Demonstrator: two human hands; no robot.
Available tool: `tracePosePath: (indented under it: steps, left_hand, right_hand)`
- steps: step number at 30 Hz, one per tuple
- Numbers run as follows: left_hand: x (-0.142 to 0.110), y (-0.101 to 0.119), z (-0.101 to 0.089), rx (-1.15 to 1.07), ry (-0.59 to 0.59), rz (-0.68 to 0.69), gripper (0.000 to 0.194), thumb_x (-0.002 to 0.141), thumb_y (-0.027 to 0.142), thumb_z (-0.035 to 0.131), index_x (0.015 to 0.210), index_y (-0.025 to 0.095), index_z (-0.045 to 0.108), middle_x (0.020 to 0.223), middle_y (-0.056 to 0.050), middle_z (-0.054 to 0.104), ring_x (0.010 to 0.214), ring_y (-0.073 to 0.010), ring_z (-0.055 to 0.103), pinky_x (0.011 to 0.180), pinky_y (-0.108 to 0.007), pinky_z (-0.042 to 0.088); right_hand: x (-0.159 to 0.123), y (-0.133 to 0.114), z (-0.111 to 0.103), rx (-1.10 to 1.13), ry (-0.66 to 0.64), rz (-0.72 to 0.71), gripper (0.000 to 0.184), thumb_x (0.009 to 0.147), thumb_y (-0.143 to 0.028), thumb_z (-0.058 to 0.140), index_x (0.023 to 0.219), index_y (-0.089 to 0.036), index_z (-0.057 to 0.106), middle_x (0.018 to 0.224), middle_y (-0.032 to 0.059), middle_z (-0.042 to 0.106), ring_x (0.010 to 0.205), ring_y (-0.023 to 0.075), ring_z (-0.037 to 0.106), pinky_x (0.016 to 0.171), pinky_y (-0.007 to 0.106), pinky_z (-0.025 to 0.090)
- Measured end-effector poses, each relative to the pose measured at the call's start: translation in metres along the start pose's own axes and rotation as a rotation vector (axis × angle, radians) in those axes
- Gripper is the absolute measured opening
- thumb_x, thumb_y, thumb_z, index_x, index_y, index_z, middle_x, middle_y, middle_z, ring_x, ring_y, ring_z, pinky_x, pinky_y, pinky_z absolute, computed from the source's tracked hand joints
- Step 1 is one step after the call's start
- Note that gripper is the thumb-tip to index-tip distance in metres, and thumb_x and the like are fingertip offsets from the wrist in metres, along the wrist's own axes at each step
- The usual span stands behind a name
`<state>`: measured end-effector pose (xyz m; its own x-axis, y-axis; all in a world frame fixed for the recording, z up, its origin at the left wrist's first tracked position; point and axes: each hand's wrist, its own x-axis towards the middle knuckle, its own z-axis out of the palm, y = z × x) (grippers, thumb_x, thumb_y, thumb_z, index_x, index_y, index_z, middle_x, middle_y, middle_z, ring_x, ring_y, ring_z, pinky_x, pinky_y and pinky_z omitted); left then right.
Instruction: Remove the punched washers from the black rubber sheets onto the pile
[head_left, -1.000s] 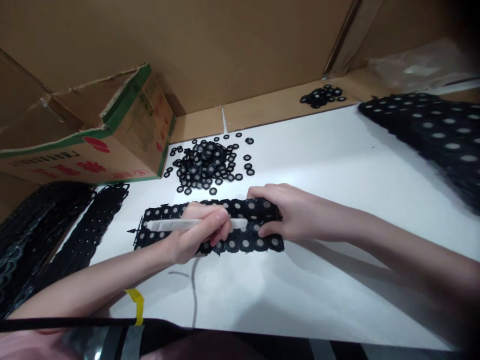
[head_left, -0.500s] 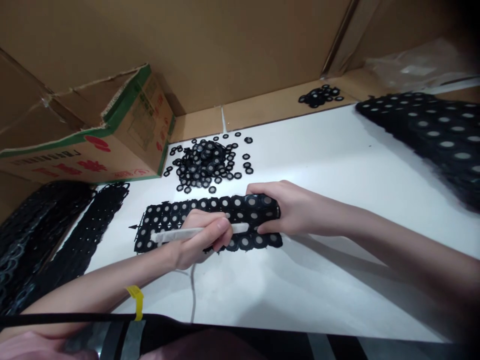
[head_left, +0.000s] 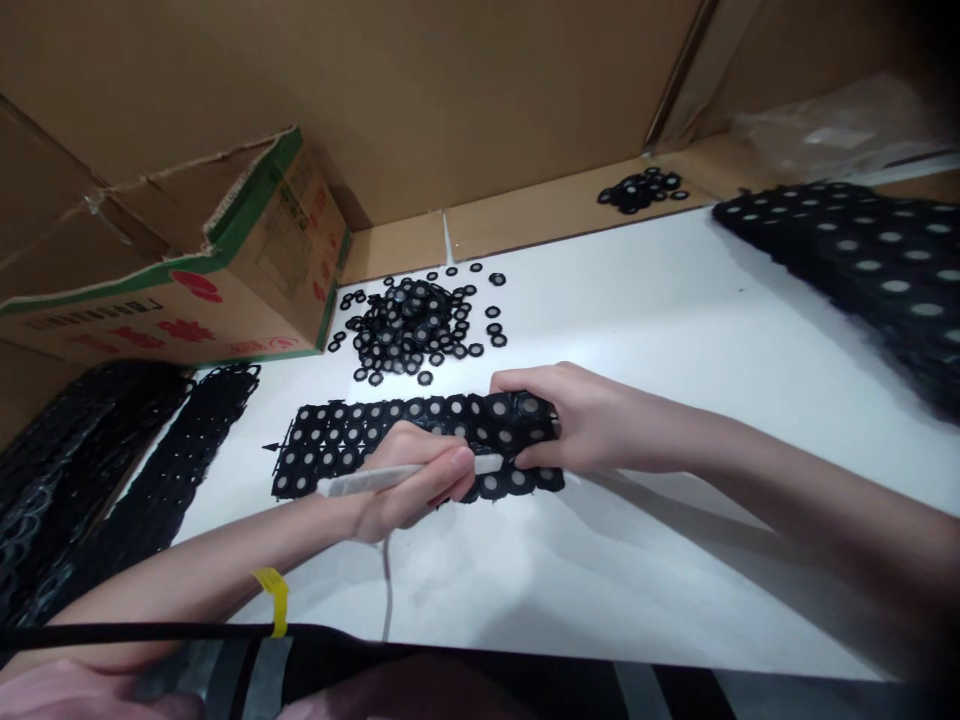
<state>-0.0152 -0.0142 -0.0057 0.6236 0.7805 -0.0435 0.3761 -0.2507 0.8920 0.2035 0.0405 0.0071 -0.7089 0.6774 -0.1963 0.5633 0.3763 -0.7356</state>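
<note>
My left hand is closed round a white pen-like stick, whose right end reaches over a black strip with rows of pale grey discs. What the stick's tip touches is too small to make out. At the strip's right end, my right hand grips it, thumb on the near side and fingers at the far edge. The strip lies flat on the white tabletop, its middle partly hidden by my left hand. Behind it sits a loose pile of black rings with pale centres.
An open cardboard box with green edging stands at the back left. Black perforated strips lie left of the strip. On the right is a large dotted black sheet. A smaller ring pile rests on the cardboard ledge.
My left hand has shifted slightly right and toward me with the stick, uncovering more discs at the strip's left. My right hand keeps its grip, almost unmoved.
</note>
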Motion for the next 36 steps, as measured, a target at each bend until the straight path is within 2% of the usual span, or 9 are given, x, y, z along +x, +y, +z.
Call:
tracePosePath:
  steps: [3, 7, 13, 17, 21, 27, 32, 36]
  left_hand:
    - [-0.001, -0.002, 0.001, -0.002, 0.015, 0.051, 0.047, 0.100, 0.031, 0.032, 0.060, 0.015, 0.051, 0.052, 0.000, 0.048, 0.047, -0.0099, 0.043, 0.049, -0.025, 0.034]
    - [-0.003, -0.003, 0.004, 0.000, 0.113, 0.131, 0.045, 0.100, 0.030, 0.033, 0.063, 0.014, 0.053, 0.058, -0.001, 0.050, 0.053, -0.0097, 0.044, 0.054, -0.024, 0.036]
    - [-0.006, -0.003, 0.003, -0.052, 0.159, 0.128, 0.046, 0.100, 0.032, 0.036, 0.060, 0.014, 0.052, 0.057, -0.001, 0.049, 0.052, -0.0099, 0.042, 0.055, -0.025, 0.036]
    - [-0.007, -0.003, 0.000, -0.157, 0.096, 0.120, 0.048, 0.098, 0.029, 0.036, 0.055, 0.016, 0.050, 0.051, -0.002, 0.048, 0.047, -0.0108, 0.041, 0.050, -0.027, 0.035]
    - [-0.005, -0.001, -0.003, -0.119, 0.021, 0.070, 0.048, 0.098, 0.031, 0.036, 0.054, 0.016, 0.050, 0.050, -0.002, 0.049, 0.045, -0.0102, 0.042, 0.048, -0.026, 0.035]
    - [-0.003, 0.002, -0.004, -0.104, -0.033, -0.001, 0.049, 0.099, 0.031, 0.034, 0.057, 0.015, 0.053, 0.046, 0.000, 0.044, 0.043, -0.0104, 0.043, 0.047, -0.026, 0.035]
    - [-0.002, 0.006, -0.005, -0.098, -0.076, -0.089, 0.050, 0.099, 0.031, 0.032, 0.055, 0.016, 0.050, 0.046, 0.000, 0.043, 0.046, -0.0109, 0.043, 0.049, -0.026, 0.036]
    - [0.002, 0.007, -0.007, -0.118, -0.146, -0.057, 0.047, 0.098, 0.029, 0.034, 0.057, 0.016, 0.050, 0.049, 0.001, 0.045, 0.046, -0.0097, 0.043, 0.048, -0.025, 0.034]
  right_hand:
    - [-0.001, -0.001, -0.001, -0.020, -0.031, -0.003, 0.025, 0.071, -0.025, 0.068, 0.085, -0.022, 0.048, 0.082, 0.0005, 0.056, 0.075, 0.0169, 0.051, 0.063, 0.028, 0.036]
    - [-0.002, -0.003, -0.002, -0.034, -0.069, 0.006, 0.036, 0.067, -0.036, 0.075, 0.086, -0.022, 0.047, 0.078, -0.0005, 0.056, 0.072, 0.0173, 0.052, 0.059, 0.028, 0.035]
    - [-0.002, -0.001, 0.001, -0.011, -0.038, 0.005, 0.034, 0.067, -0.031, 0.076, 0.085, -0.022, 0.048, 0.081, -0.0011, 0.057, 0.075, 0.0168, 0.053, 0.060, 0.027, 0.037]
    - [-0.001, 0.003, 0.000, -0.008, -0.043, -0.037, 0.035, 0.067, -0.032, 0.077, 0.083, -0.022, 0.047, 0.080, -0.0019, 0.056, 0.074, 0.0160, 0.051, 0.061, 0.028, 0.037]
    - [0.000, 0.005, -0.002, 0.003, -0.062, -0.067, 0.035, 0.066, -0.029, 0.077, 0.084, -0.022, 0.048, 0.080, -0.0031, 0.054, 0.073, 0.0149, 0.050, 0.060, 0.027, 0.037]
    - [0.000, 0.004, -0.003, 0.020, -0.073, -0.072, 0.035, 0.065, -0.027, 0.077, 0.081, -0.022, 0.046, 0.076, -0.0043, 0.053, 0.069, 0.0133, 0.049, 0.056, 0.026, 0.036]
    - [0.001, 0.005, -0.002, 0.018, -0.080, -0.079, 0.034, 0.065, -0.025, 0.076, 0.081, -0.022, 0.046, 0.075, -0.0048, 0.052, 0.068, 0.0126, 0.049, 0.055, 0.025, 0.036]
    - [0.002, 0.007, -0.002, 0.010, -0.092, -0.093, 0.033, 0.065, -0.028, 0.077, 0.083, -0.021, 0.049, 0.074, -0.0046, 0.051, 0.067, 0.0124, 0.048, 0.054, 0.025, 0.036]
